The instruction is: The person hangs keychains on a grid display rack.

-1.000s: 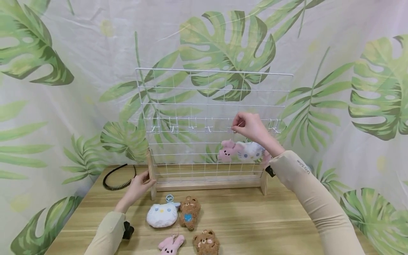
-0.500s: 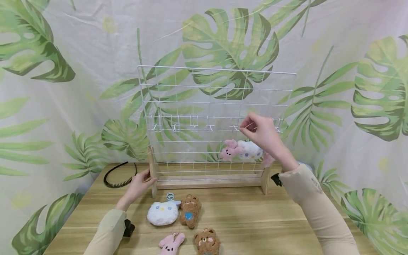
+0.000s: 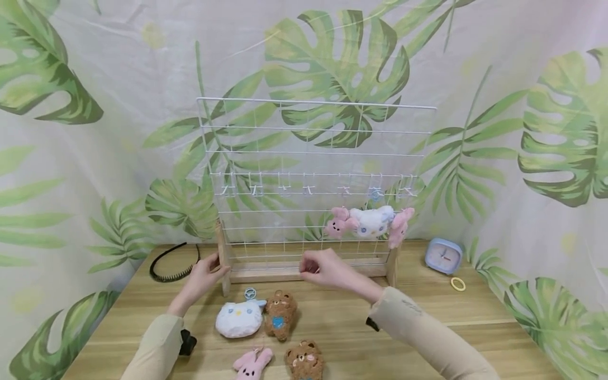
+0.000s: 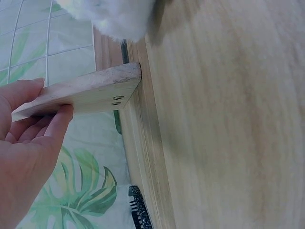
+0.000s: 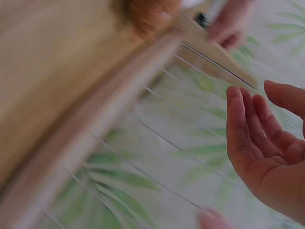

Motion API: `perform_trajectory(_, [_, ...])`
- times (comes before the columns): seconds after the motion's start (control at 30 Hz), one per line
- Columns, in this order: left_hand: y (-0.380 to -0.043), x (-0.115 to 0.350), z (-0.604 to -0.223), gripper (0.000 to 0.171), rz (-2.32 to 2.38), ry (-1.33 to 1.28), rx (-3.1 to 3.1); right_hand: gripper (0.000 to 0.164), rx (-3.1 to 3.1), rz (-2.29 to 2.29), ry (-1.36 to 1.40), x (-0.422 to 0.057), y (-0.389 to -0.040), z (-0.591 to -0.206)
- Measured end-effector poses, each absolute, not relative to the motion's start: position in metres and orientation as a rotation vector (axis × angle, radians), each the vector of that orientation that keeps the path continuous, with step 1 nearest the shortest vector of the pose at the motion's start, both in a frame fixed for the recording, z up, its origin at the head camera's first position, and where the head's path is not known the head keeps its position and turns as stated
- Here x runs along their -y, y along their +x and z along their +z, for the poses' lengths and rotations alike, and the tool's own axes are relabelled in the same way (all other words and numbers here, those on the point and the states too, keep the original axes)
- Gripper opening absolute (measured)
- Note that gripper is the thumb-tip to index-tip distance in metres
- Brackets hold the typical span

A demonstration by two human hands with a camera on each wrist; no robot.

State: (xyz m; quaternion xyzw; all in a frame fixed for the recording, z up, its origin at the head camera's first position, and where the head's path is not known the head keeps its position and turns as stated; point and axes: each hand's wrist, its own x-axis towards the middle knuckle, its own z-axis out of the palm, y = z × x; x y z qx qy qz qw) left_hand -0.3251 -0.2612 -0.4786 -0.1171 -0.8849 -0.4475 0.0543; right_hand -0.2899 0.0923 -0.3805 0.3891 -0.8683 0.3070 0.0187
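My left hand grips the left wooden post of a white wire grid rack, thumb and fingers on opposite faces. My right hand hovers before the rack's lower part, fingers loosely bent and holding nothing. From the right-hand hooks hang a pink rabbit plush, a white cat plush and another pink rabbit plush. On the table lie a white cat plush, a brown bear plush, a second brown bear plush and a pink rabbit plush, partly cut off below.
A black toothed headband lies left of the rack. At the right stand a blue clock and, in front of it, a yellow ring. A leaf-print cloth hangs behind the wooden table.
My right hand has left the hook row and come down to the left, uncovering the hanging white cat plush, the right pink rabbit plush and the clock. My left hand stays on the post.
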Motion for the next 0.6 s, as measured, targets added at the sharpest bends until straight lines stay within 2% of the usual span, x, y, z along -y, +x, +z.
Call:
perform_trajectory(0.13, [-0.324,0.262,-0.481,0.055,-1.390,-0.350,2.688,0.004,2.823,0.981,1.158,-0.071,-0.310,-0.424])
perform_trajectory(0.27, [-0.326,0.261,-0.481,0.056,-1.400,-0.362,2.683,0.007,2.924,0.943,1.099,-0.056,-0.325,-0.451])
perform_trajectory(0.6, [-0.326,0.261,-0.480,0.047,-1.361,-0.382,2.642,0.005,2.987,0.810,1.054,-0.031,-0.342,-0.478])
